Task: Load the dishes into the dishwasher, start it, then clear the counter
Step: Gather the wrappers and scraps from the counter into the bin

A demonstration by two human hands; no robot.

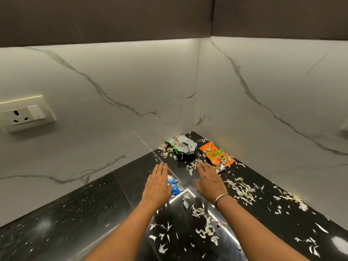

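Corner of a black polished tabletop (84,213), seen from above. Nearest the viewer, pale shreds (203,219) of what looks like vegetable peel lie scattered over the stone, thickest between the two forearms and along the right-hand edge. Both forearms reach in from the bottom.

The left hand (158,183) is palm-down with its fingers (162,168) straight and together, holding nothing. A crumpled blue wrapper (174,187) lies against its right side, partly hidden under the palm; whether they touch cannot be told. The right hand (209,183), with a thin metal bangle (221,197) at the wrist, is likewise flat and extended, its fingers (203,167) straight and empty, the tips at a small cluster of shreds.

Just beyond the right fingertips lies an orange wrapper (216,154), flat on the tabletop. Farther in, near the corner, sits a crumpled green-and-silver wrapper (180,146) ringed by more shreds.

White veined marble wall (113,91) encloses the corner. A socket (24,114) with switch is mounted at left. Dark cabinets (113,16) run above.
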